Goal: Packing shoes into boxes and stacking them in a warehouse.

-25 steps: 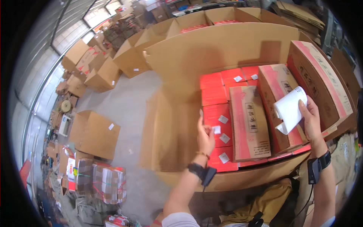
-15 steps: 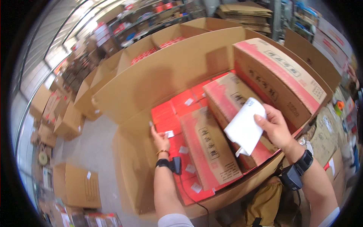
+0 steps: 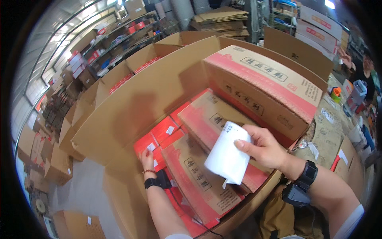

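1. Daylight is flooding the scene from the translucent roof [image 3: 75, 16] at upper left, and the overall exposure is reading bright.
2. A lamp [image 3: 329, 4] at upper right is blowing out to white.
3. The white paper [image 3: 227, 158] is reflecting strongly, though its creases are still showing.
4. A soft shadow is falling across the big flap [image 3: 139, 107], and darker shade is pooling among the red boxes [image 3: 159, 137].
5. Fisheye distortion is bending straight edges near the rim, and a black vignette is ringing the frame.
6. Distant shelves [image 3: 115, 36] are appearing slightly soft.
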`<state>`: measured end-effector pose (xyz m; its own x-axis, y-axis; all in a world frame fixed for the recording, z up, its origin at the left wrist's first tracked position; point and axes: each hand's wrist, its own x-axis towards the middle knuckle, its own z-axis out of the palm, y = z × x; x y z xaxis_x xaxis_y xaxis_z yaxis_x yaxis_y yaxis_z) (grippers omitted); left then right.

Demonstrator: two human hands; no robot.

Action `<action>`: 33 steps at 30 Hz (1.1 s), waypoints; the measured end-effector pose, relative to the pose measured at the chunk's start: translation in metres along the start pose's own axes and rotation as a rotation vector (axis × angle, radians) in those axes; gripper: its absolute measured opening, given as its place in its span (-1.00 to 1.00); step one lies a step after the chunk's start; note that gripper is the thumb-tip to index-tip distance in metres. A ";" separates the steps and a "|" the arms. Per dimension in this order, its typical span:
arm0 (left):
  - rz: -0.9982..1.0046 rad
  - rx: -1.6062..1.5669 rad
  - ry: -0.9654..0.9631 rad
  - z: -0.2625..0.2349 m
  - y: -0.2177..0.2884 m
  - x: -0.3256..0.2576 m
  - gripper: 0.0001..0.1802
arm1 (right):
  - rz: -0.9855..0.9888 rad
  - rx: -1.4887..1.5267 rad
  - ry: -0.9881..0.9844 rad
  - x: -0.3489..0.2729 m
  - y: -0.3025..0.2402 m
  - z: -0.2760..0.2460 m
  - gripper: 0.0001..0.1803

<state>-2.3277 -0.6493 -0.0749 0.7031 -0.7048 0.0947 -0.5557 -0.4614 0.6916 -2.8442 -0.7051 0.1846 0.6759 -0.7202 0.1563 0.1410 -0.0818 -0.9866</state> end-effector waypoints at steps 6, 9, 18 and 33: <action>-0.255 0.435 -0.066 0.088 0.129 -0.030 -0.34 | 0.044 -0.038 0.087 -0.003 0.011 -0.029 -0.77; -0.205 0.495 -0.077 0.081 0.121 -0.037 -0.25 | 0.021 -0.019 0.058 -0.003 0.010 -0.028 -0.76; -0.259 0.655 -0.232 0.043 0.157 -0.060 -0.03 | -0.046 -0.046 0.047 0.002 0.023 -0.034 -0.73; 0.417 -0.689 -0.111 -0.079 0.307 -0.254 -0.41 | -0.368 -0.093 0.053 -0.004 0.031 -0.034 -0.73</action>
<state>-2.6419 -0.5689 0.1701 0.4304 -0.8113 0.3956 -0.3387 0.2611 0.9040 -2.8670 -0.7278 0.1519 0.5535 -0.6654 0.5008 0.2998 -0.4018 -0.8653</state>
